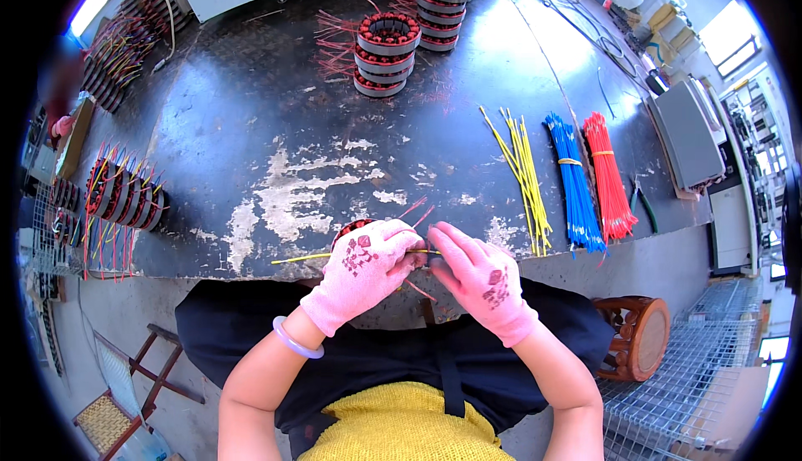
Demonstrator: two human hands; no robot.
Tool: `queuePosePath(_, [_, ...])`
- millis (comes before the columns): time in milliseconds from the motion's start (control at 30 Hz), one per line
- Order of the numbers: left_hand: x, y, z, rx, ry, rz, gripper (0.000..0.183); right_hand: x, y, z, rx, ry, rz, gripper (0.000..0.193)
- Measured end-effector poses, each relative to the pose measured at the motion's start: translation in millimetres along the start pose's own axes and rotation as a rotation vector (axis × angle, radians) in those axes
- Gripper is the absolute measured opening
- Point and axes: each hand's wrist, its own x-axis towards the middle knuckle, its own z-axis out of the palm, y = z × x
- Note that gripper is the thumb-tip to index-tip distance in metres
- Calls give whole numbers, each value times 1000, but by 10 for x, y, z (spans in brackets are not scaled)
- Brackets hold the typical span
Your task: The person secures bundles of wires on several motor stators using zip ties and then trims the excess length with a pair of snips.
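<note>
Both my hands wear pink gloves with dark printed marks and meet at the table's near edge. My left hand (365,262) is closed around a yellow wire (299,258), whose long end sticks out to the left. Behind that hand shows the red rim of a stator ring (354,227), mostly hidden by the glove. Thin red lead wires (415,208) rise between my hands, and others point down below them. My right hand (483,281) has its fingers pinched together at the yellow wire's right end; the exact contact at its fingertips is partly hidden.
Yellow wires (525,181), a blue wire bundle (575,181) and a red wire bundle (609,177) lie to the right, beside green-handled pliers (645,208). Stacked stators (384,58) stand at the back. More wired stators (125,193) lie at left. A wooden stool (639,338) stands below right.
</note>
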Motion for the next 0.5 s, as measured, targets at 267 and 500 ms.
queuePosePath(267, [17, 11, -12, -4, -20, 5, 14, 50, 123, 84, 1003, -389, 686, 24])
queuePosePath(500, [0, 8, -10, -24, -30, -29, 14, 117, -46, -96, 230, -29, 74, 29])
